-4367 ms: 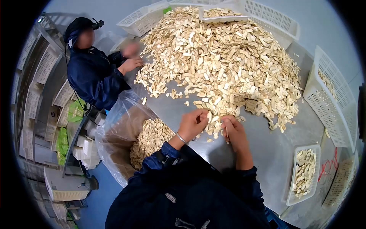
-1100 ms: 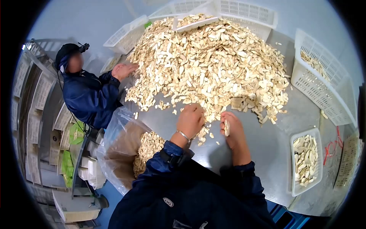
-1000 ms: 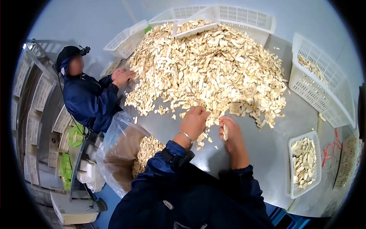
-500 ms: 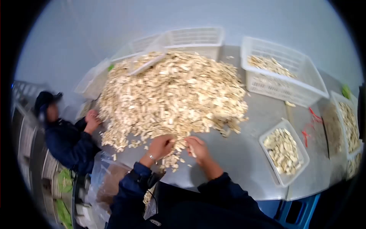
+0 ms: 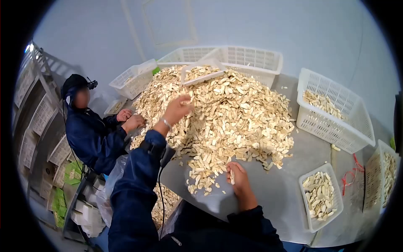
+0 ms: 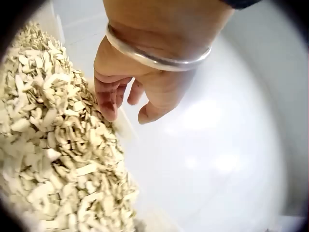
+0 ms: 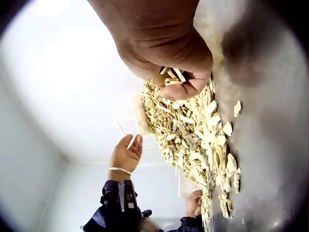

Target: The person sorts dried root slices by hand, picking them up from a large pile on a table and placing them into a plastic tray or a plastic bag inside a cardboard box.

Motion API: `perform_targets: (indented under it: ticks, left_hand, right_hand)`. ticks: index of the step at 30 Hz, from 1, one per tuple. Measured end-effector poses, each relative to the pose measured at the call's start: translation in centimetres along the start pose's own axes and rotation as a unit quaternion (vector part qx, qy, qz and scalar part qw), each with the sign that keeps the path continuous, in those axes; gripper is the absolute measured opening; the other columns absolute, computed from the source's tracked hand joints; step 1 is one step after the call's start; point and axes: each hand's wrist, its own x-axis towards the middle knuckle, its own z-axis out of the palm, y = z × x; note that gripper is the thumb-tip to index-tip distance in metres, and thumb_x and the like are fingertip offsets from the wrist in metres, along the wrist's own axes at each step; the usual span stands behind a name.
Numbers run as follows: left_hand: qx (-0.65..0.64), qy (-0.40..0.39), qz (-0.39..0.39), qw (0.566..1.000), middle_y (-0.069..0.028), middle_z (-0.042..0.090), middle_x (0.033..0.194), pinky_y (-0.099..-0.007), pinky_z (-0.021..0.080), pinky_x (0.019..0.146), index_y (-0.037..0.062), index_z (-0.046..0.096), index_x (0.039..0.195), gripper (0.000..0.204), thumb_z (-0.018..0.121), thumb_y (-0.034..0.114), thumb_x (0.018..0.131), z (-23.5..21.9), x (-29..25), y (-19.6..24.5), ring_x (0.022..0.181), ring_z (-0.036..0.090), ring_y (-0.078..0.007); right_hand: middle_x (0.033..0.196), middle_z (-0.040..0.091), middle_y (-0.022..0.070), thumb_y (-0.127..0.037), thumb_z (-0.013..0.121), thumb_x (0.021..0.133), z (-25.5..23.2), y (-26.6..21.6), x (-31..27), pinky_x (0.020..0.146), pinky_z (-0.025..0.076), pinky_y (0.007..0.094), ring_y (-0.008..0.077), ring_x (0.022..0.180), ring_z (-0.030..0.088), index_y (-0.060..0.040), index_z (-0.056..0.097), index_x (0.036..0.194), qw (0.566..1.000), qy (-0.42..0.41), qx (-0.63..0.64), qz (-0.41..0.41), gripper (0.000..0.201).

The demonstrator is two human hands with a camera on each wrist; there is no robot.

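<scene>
A large heap of pale, flat dried slices [image 5: 235, 113] covers much of the metal table. My left hand [image 5: 178, 109], with a silver bangle on its wrist, is raised over the heap's left side. In the left wrist view, the left hand [image 6: 137, 89] hangs with loosely bent fingers and nothing between them. Low at the heap's front edge, my right hand [image 5: 239, 178] grips several slices. The right wrist view shows these held slices [image 7: 173, 76] poking out between the curled fingers and thumb.
A small white tray of slices [image 5: 305, 189] stands on the metal table [image 5: 260, 197] at right. White perforated baskets [image 5: 331, 124] line the back and right. Another person [image 5: 94, 130] works at the heap's left. A lined bag of slices [image 5: 166, 206] sits below the front edge.
My left hand has lifted away from the right hand and moved up and left over the heap. The right hand stays at the front edge, still gripping slices. The head view has shifted.
</scene>
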Motion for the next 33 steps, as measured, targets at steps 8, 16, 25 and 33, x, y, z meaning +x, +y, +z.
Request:
perform_targets:
  ticks: [8, 16, 25, 33]
  left_hand:
    - [0.031, -0.139, 0.008, 0.99, 0.0013, 0.066, 0.091, -0.0261, 0.052, 0.072, 0.0017, 0.066, 0.097, 0.011, 0.07, 0.01, 0.091, 5.0, -8.0, -13.7, 0.08, 0.06, -0.0087]
    - [0.158, -0.114, 0.038, 0.98, -0.0067, 0.064, 0.078, -0.0351, 0.05, 0.066, 0.0081, 0.066, 0.094, 0.026, 0.074, 0.03, 0.083, 10.4, -12.2, -8.5, 0.073, 0.063, -0.0218]
    - [0.278, -0.01, 0.064, 0.958, -0.0104, 0.066, 0.087, -0.0437, 0.052, 0.066, 0.0102, 0.066, 0.097, 0.02, 0.07, 0.023, 0.082, 11.4, -14.4, -8.7, 0.077, 0.066, -0.0334]
    - [0.302, -0.039, 0.113, 0.946, -0.0121, 0.065, 0.087, -0.0452, 0.055, 0.074, 0.0102, 0.067, 0.098, 0.021, 0.071, 0.024, 0.083, 13.8, -15.1, -6.1, 0.087, 0.067, -0.0338]
  right_hand:
    - [0.08, 0.056, -0.0005, -0.022, 0.057, 0.095, 0.9, -0.7, -0.4, 0.055, 0.042, 0.026, 0.0094, 0.067, 0.054, -0.0114, 0.058, 0.088, 1.0, 0.026, -0.001, 0.018, 0.012]
    - [0.078, 0.054, -0.0019, -0.019, 0.058, 0.096, 1.2, -1.0, -0.5, 0.053, 0.04, 0.0225, 0.0067, 0.065, 0.052, -0.0116, 0.057, 0.086, 1.0, 0.015, 0.014, 0.012, 0.013]
    - [0.083, 0.055, -0.0009, -0.018, 0.058, 0.098, 1.3, -0.9, -0.3, 0.052, 0.039, 0.0232, 0.0076, 0.065, 0.051, -0.0095, 0.059, 0.096, 1.0, 0.022, 0.01, 0.017, 0.009]
    - [0.083, 0.057, -0.0017, -0.017, 0.059, 0.098, 0.8, -0.5, 0.0, 0.053, 0.041, 0.0242, 0.0075, 0.066, 0.053, -0.0083, 0.063, 0.101, 1.0, 0.008, -0.007, 0.005, 0.01]
